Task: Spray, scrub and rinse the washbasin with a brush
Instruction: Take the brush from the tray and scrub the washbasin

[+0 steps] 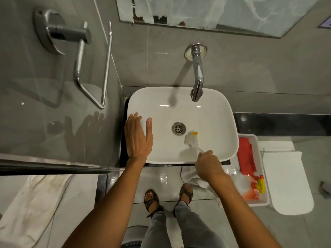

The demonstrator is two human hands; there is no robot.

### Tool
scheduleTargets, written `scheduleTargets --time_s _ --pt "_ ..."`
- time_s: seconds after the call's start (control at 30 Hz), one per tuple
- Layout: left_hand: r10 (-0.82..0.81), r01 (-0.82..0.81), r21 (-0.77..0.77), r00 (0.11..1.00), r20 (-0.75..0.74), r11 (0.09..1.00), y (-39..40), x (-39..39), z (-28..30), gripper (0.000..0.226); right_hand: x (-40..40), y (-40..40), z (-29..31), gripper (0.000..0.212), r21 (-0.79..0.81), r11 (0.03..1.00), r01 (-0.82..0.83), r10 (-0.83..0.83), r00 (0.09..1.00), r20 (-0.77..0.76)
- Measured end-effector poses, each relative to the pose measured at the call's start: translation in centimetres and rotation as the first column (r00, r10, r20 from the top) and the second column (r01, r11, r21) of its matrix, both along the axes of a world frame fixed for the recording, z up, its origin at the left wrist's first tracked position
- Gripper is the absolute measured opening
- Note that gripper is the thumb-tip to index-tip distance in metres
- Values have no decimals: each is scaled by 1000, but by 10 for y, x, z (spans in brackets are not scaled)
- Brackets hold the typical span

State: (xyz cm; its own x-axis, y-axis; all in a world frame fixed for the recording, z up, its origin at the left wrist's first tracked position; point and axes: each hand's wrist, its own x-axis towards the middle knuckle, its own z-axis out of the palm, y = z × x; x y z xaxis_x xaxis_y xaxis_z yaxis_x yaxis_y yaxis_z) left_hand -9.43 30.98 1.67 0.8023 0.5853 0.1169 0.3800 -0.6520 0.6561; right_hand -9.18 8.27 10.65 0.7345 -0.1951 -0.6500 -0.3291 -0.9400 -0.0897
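Left hand (138, 136) open, flat on glossy washbasin (211, 111) rim | right hand (208, 165) grips brush (192, 139) — white bristles

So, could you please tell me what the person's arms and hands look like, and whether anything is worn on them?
Both arms are bare to the frame's edge, with no sleeves in view. The left hand and right hand show no gloves, rings, watch or bracelets.

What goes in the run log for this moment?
phase: scrub | right hand: gripping brush beside drain | left hand: flat on washbasin rim | tap: no water visible
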Motion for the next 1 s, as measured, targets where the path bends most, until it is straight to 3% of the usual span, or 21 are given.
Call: scheduleTargets --time_s 0.13,0.2,0.3,0.5,0.6,0.7,0.83,1.0 --pt "3 -3 -16 1000 -4 1000 0 -1 2 81 -24 42 27 37 101 936 -337 351 917 -190" --pt "4 -4 -15 1000 8 1000 0 -1 2 81 -33 88 23 35 217 928 -304 348 913 -211" --pt "20 -20 -12 999 32 1000 0 1 5 76 0 133 7 38 248 940 -235 252 967 -37" --pt "-11 12 -57 1000 26 998 1 -2 6 89 116 80 4 43 52 988 -144 136 981 137" --pt "-10 13 -62 999 47 998 0 -3 8 92 117 0 12 49 -162 967 -198 208 977 45" --pt "-7 11 -66 998 62 998 0 -3 8 91 74 -44 35 42 -273 919 -285 273 959 -83" --pt "6 -2 -54 997 71 999 -1 -4 11 88 9 -17 52 32 -153 883 -444 388 873 -296" --pt "22 -15 -61 994 110 998 0 -5 14 87 -17 69 43 31 119 845 -521 529 783 -327"
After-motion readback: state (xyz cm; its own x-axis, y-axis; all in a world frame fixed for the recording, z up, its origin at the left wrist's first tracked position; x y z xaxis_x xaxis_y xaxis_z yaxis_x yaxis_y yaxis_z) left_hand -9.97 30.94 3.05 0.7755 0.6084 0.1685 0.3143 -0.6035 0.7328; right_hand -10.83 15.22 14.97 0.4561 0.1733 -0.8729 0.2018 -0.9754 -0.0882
